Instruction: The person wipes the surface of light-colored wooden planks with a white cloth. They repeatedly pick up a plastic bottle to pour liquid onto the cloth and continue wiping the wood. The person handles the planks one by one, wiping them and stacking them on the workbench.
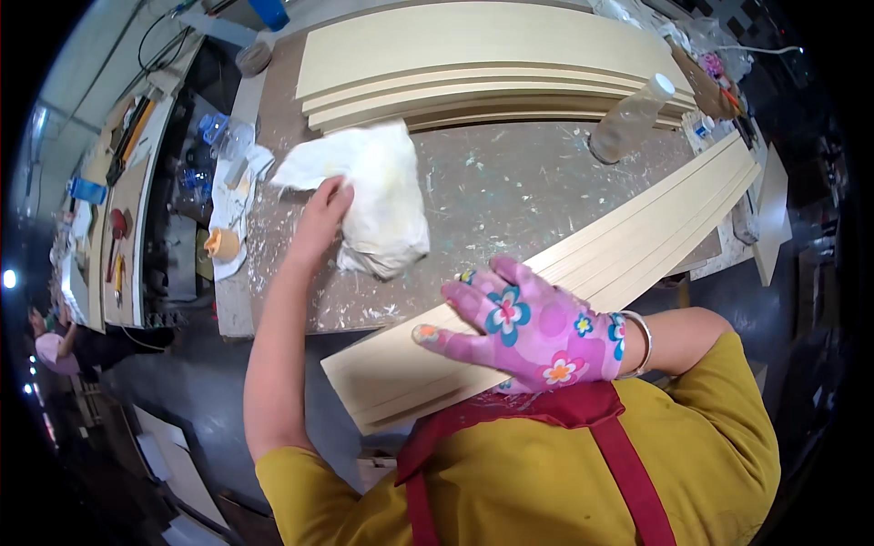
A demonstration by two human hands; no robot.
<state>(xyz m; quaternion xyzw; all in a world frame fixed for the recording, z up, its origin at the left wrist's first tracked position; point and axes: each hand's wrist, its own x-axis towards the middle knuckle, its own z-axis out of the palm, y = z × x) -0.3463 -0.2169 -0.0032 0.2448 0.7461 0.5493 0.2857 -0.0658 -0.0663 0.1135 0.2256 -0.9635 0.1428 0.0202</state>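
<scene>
My bare left hand (320,218) is at the near left edge of a folded white cloth (387,196), its fingers curled onto the fabric. The cloth lies bunched on the worktable (510,191). My right hand (546,332), in a pink flowered glove, rests on a long pale wooden board (651,227) with its fingers spread. Lengthwise grooves or seams run along this board. It lies slantwise over the table's near edge, one end close to my apron (546,405) and the other reaching the far right. Its underside is hidden.
Several pale boards (473,41) are stacked at the table's back. A cloudy bottle (633,118) with a white cap stands beside them. At the left are an orange cup-like piece (221,244), a brown tape roll (253,58) and a side bench (137,209) with tools.
</scene>
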